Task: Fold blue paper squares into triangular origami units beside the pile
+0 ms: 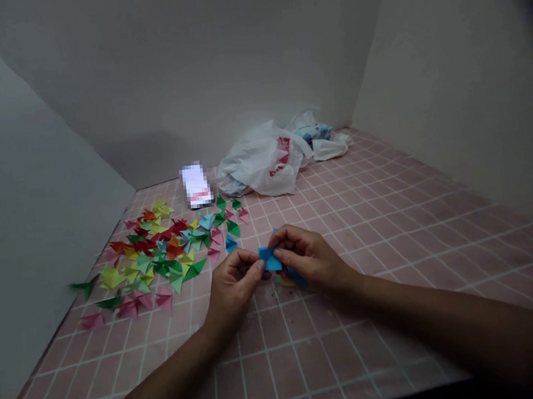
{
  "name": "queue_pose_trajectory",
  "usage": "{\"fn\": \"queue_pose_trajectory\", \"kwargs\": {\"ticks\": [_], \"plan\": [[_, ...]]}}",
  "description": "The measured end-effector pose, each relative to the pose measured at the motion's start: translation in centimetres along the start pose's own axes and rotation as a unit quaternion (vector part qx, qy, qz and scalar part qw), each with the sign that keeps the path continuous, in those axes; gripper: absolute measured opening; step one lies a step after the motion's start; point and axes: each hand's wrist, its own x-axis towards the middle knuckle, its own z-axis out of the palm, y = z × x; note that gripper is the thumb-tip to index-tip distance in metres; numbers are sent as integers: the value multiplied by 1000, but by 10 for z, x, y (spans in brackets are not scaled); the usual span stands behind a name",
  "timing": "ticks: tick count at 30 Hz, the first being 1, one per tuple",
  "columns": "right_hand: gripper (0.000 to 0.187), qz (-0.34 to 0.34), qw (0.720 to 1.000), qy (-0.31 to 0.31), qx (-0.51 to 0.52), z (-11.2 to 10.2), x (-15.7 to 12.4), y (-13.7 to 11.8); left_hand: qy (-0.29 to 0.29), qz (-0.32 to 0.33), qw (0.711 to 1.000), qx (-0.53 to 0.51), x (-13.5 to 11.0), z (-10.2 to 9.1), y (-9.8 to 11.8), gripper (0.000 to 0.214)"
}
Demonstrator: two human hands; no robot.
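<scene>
Between my two hands is a small piece of blue folded paper (270, 260), held just above the tiled surface. My left hand (238, 281) pinches its left side between thumb and fingers. On its right side, my right hand (310, 254) grips it with thumb and fingertips, partly covering it. Under my right hand lie more blue paper (297, 277) and a bit of yellow paper (283, 281), both mostly hidden. Beyond my left hand sits a small blue folded paper piece (230, 243).
To the left spreads a pile of folded paper pieces (159, 248) in many colours. A phone (196, 185) with a lit, blurred screen stands behind it. A crumpled white plastic bag (263, 157) lies near the back wall (236, 54). Pink tiles (271, 371) cover the surface.
</scene>
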Motion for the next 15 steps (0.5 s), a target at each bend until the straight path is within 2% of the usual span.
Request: {"fn": "queue_pose_trajectory", "kwargs": {"ticks": [15], "plan": [[8, 3, 999, -28, -21, 0, 0, -2, 11, 6, 1000, 2, 0, 2, -2, 23]]}}
